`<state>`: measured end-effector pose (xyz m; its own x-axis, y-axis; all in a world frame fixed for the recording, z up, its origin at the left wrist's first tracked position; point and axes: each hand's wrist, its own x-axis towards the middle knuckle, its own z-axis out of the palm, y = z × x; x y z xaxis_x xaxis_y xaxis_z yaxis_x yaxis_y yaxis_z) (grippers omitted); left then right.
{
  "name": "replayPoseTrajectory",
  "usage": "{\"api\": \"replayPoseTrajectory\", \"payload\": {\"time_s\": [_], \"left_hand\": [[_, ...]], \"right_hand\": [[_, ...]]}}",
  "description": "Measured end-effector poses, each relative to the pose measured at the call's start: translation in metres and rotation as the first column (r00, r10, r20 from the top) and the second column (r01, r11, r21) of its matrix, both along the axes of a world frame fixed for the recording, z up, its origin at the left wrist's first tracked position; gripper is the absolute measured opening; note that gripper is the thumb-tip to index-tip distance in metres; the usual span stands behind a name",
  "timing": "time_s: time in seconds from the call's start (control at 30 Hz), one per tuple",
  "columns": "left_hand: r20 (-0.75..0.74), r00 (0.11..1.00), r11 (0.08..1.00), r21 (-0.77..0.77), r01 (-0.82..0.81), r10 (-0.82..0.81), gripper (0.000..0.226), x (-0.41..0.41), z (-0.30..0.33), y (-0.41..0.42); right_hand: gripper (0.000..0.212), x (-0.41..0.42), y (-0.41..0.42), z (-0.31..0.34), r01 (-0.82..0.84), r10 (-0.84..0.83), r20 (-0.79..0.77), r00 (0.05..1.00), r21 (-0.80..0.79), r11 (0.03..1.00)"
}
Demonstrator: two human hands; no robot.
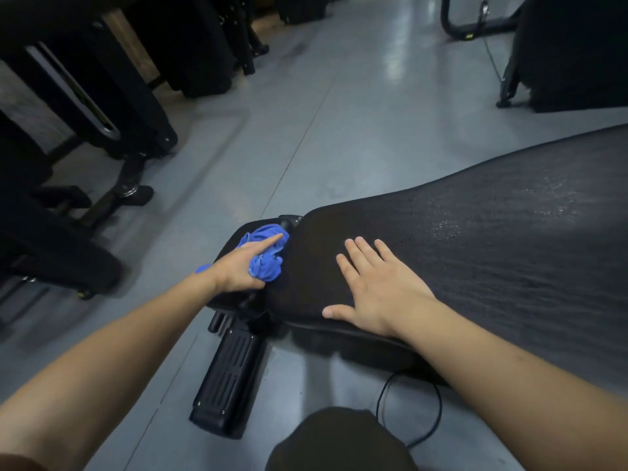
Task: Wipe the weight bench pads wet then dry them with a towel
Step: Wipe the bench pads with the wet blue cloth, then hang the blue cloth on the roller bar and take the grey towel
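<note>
— From the head view, where did the cloth sit?

— The blue cloth (266, 254) was bunched at the narrow end of the bench pad (475, 239), by the hinge; the left hand (243, 266) held it, forefinger stretched out, to reach the gap, I'd say.

— And the other?

— The right hand (377, 287) lay spread flat on the pad, likely bracing; droplets glistened further along.

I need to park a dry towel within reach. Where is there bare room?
The long pad is bare beyond the right hand, though it looks wet there. The floor ahead is open. It is crowded where the left hand holds the blue cloth.
</note>
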<state>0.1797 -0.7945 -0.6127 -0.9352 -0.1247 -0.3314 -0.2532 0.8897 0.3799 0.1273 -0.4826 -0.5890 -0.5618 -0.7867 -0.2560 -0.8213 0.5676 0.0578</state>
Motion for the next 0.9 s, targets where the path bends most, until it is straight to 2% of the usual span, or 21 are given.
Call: {"api": "replayPoseTrajectory", "payload": {"time_s": [0.13,0.3,0.4,0.53,0.7,0.8,0.9], "left_hand": [[0.042,0.999,0.998,-0.058,0.025,-0.022,0.103,0.042,0.002,0.01],[0.161,0.987,0.969,-0.243,0.038,0.002,0.106,0.069,0.014,0.034],[0.217,0.976,0.949,-0.305,0.08,-0.013,0.111,0.077,0.038,0.055],[0.11,0.984,0.935,-0.313,0.165,-0.136,0.106,0.093,0.089,0.083],[-0.074,0.961,0.938,-0.253,0.239,-0.265,0.081,0.104,0.156,0.131],[-0.209,0.909,0.921,-0.23,0.313,-0.361,0.07,0.101,0.194,0.175],[-0.279,0.867,0.909,-0.196,0.369,-0.412,0.073,0.093,0.224,0.226]], "right_hand": [[0.098,0.006,0.004,0.004,0.006,-0.006,-0.004,1.0,0.0,1.0],[0.095,0.027,0.021,0.006,-0.04,0.042,-0.039,0.998,0.031,0.999],[0.091,0.039,0.034,0.014,-0.038,0.038,0.011,0.999,0.005,0.999],[0.079,0.056,0.056,0.034,0.011,0.012,0.123,0.992,-0.186,0.982],[0.077,0.077,0.085,0.07,0.071,-0.003,0.156,0.988,-0.432,0.899],[0.082,0.09,0.106,0.1,0.206,-0.006,0.335,0.942,-0.564,0.8],[0.077,0.101,0.13,0.129,0.348,0.024,0.505,0.863,-0.628,0.696]]}}
